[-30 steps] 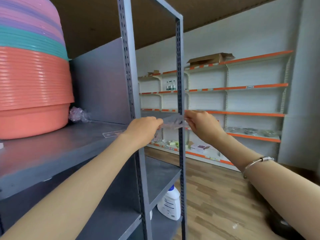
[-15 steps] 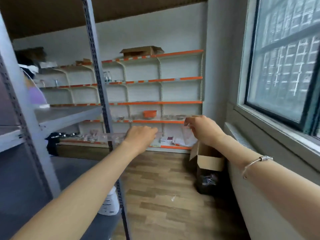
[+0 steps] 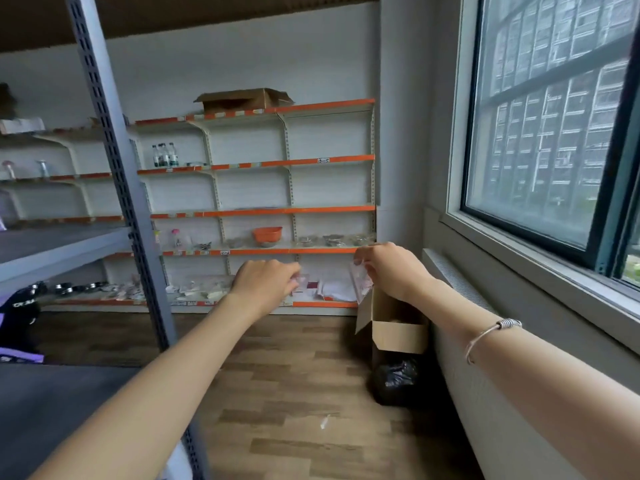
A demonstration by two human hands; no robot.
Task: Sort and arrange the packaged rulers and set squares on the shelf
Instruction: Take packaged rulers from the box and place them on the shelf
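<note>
Fingers of her right hand are bent down and pinch the top edge of a clear packet, which hangs in the air just above the open cardboard box on the floor by the wall. What is inside the packet is too blurred to read from the head view. The left hand is held out at about the same height, apart from the right. Its fingers curl away from sight with a faint glint of clear plastic at their tips, and I cannot tell whether they grip anything.

A thin bracelet sits on the right forearm. A black bag lies against the foot of the box. To the left stands the grey shelf upright with its grey shelf board. On the far wall the orange-edged shelves carry an orange bowl, some bottles and flat packets along the bottom row. The window fills the right side.
</note>
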